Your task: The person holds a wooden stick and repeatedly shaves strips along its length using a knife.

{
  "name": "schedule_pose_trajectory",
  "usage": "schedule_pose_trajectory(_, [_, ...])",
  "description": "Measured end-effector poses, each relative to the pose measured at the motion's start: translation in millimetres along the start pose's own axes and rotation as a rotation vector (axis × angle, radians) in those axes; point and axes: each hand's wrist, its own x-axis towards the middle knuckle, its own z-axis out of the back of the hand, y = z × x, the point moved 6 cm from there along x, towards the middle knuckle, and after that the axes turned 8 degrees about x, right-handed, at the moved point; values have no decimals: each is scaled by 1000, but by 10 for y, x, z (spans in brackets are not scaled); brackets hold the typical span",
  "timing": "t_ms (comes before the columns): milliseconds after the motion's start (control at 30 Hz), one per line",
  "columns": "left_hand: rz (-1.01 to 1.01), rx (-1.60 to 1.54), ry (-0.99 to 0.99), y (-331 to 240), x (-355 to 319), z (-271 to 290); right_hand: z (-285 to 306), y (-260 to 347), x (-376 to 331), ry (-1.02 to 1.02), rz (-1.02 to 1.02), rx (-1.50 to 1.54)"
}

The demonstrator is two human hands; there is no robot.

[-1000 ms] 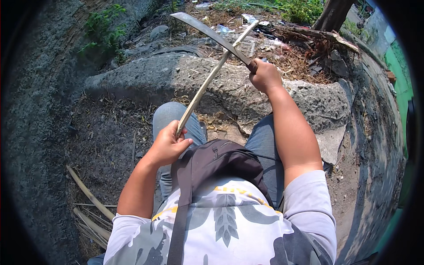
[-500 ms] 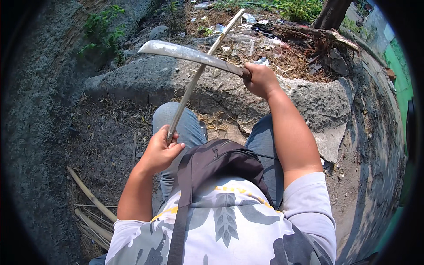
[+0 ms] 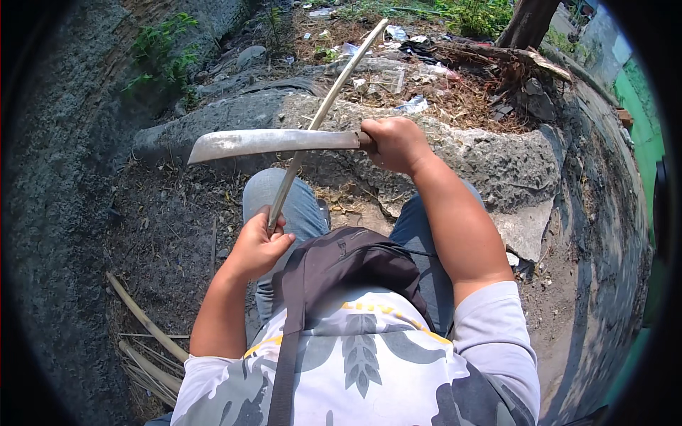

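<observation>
A long, pale wooden stick (image 3: 331,95) slants up and away from me toward the far right. My left hand (image 3: 261,243) is closed round its near end, in front of my left knee. My right hand (image 3: 398,144) grips the handle of a machete (image 3: 273,141), its handle mostly hidden in the fist. The broad, worn blade points left and lies across the stick about midway along. Whether the edge touches the wood or passes just over it, I cannot tell.
Beyond my knees runs a rough concrete ledge (image 3: 455,156). Litter and dry twigs lie behind it, near a tree trunk (image 3: 528,25). A stone wall (image 3: 50,213) rises at left. Several cut sticks (image 3: 145,316) lie on the ground at lower left.
My right hand has brought the machete nearer to me and a little left, down along the stick, with the blade now almost level. My left hand has hardly moved.
</observation>
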Motion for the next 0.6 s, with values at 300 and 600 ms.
schedule_pose_trajectory(300, [-31,68,7,83,-84,40,128,-672,-47,-65,-355,124])
schedule_pose_trajectory(600, [38,92,41,12,-21,-75,17,-52,37,-41,61,24])
